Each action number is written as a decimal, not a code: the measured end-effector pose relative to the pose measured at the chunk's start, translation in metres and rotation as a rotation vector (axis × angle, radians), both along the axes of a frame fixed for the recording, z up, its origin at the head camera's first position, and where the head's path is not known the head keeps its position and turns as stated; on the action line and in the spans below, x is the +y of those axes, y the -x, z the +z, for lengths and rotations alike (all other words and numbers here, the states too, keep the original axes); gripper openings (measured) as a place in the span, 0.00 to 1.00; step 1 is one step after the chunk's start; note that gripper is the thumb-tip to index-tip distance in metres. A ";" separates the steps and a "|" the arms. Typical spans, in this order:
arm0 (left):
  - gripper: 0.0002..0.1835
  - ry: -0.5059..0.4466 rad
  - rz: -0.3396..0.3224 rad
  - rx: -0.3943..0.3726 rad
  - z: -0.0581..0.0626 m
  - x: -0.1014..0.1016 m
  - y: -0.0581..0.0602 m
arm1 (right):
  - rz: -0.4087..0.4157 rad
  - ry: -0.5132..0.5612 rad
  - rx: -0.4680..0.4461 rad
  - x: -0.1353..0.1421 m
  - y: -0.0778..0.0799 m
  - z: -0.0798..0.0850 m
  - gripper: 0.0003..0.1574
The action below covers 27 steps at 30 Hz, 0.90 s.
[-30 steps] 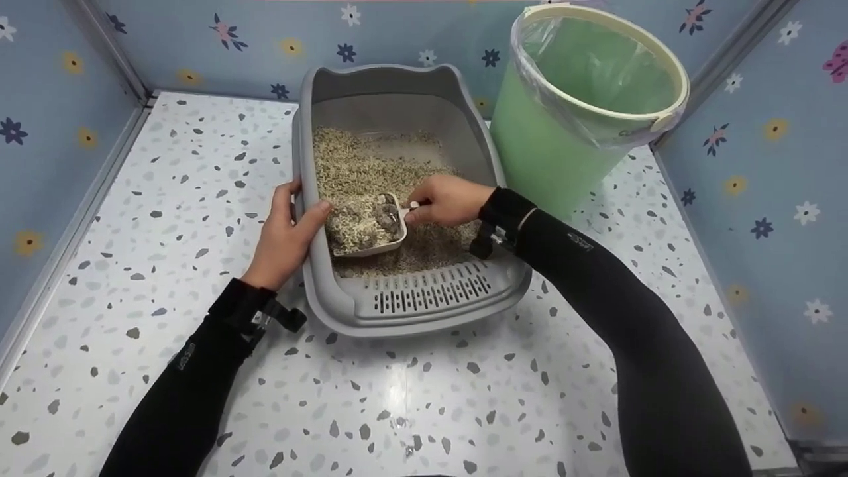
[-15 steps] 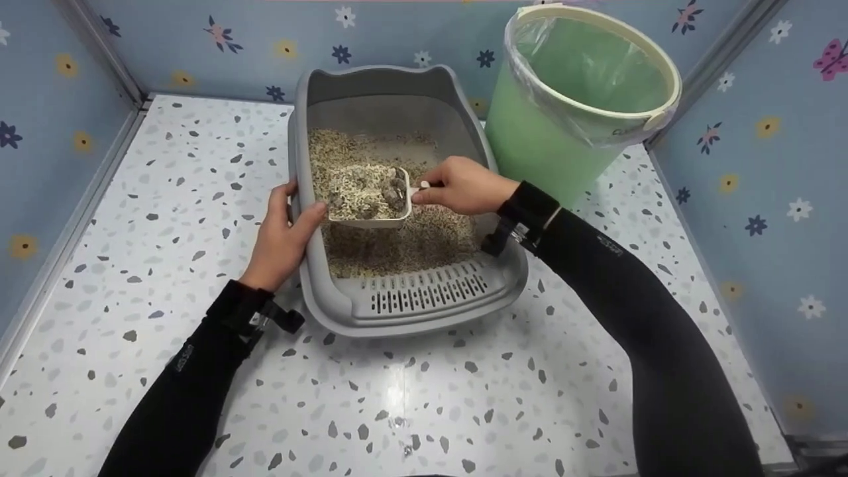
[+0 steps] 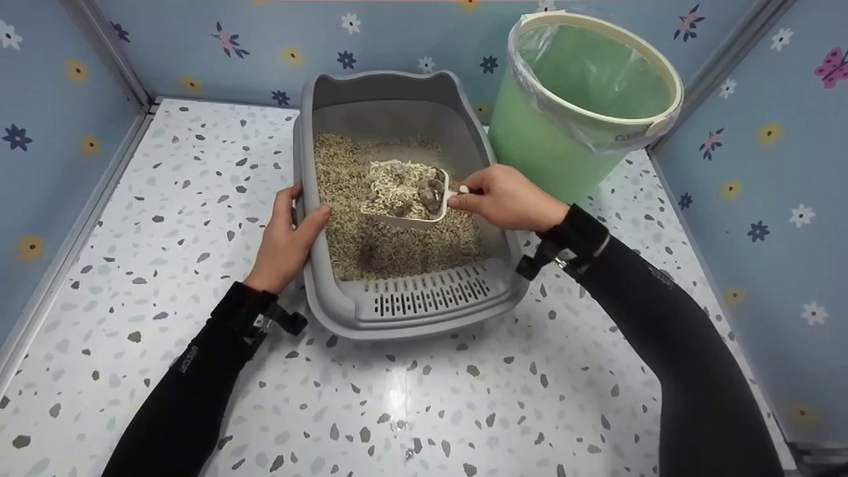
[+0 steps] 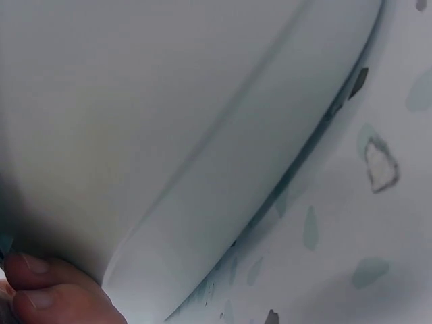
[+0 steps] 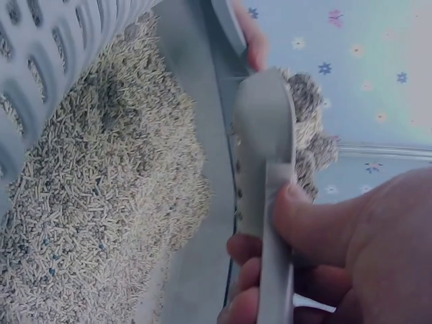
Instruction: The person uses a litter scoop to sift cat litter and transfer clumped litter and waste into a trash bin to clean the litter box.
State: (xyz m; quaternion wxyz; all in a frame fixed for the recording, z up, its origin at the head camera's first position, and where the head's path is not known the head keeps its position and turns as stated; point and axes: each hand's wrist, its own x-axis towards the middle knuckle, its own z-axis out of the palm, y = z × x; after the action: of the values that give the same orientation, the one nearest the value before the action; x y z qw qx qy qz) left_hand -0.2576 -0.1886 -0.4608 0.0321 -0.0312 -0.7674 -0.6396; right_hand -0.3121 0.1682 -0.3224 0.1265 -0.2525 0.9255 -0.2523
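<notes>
A grey litter box (image 3: 322, 281) stands on the floor, pellet litter (image 3: 424, 250) spread over its bottom. My right hand (image 3: 510, 199) grips the handle of a pale litter scoop (image 5: 264, 115), held over the litter inside the box. Light pellets and greyish clumps (image 3: 432, 192) heap up in the scoop, and its slotted side shows in the right wrist view. My left hand (image 3: 283, 240) holds the box's left rim, thumb over the top and fingers against the outer wall. Two of its fingertips (image 4: 64, 293) show against the pale wall in the left wrist view.
A green bin (image 3: 546, 149) lined with a clear bag stands just right of the litter box, near the back. A slotted ledge (image 3: 430, 295) forms the box's front. Flowered blue panels (image 3: 252, 40) enclose the speckled floor (image 3: 397, 391) at the back and sides.
The right hand has lifted the loaded scoop off the litter at the box's left side, then moved it up and right to mid-box. My left hand keeps its hold on the rim.
</notes>
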 end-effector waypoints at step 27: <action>0.47 0.026 0.001 -0.007 0.002 -0.001 0.001 | -0.125 0.013 -0.046 0.004 -0.020 0.004 0.28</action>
State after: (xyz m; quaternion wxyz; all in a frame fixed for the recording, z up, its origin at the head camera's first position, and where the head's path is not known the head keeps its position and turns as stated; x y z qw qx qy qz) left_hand -0.2586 -0.1893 -0.4585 0.0295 -0.0288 -0.7758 -0.6296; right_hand -0.2918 0.1726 -0.3186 0.1302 -0.1893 0.9346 -0.2715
